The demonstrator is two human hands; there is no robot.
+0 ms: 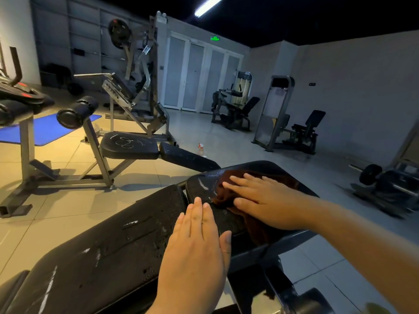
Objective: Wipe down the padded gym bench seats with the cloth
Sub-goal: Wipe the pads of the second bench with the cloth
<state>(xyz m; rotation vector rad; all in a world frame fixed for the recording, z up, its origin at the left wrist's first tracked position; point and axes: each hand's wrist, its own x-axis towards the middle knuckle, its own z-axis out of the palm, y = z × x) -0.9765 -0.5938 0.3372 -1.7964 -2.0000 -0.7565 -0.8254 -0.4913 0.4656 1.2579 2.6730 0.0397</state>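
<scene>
- Two bare hands on one bench, head view: right hand (pixel 267 200) pressed flat, fingers straight, on dark brown cloth (pixel 226 180) spread over wet black padded seat (pixel 201 189).
- Flat, empty left hand (pixel 195 245) resting on long black back pad (pixel 102 252), droplets unwiped.
- Beyond, second black bench (pixel 129 143) with white marks intact; probably early going.

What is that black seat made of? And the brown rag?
The black seat looks like vinyl or fake leather over padding: it is pebbly and shiny, with wet drops on it. The brown cloth seems to be soft fabric, maybe microfibre or towelling; it folds and droops over the edge.
</scene>
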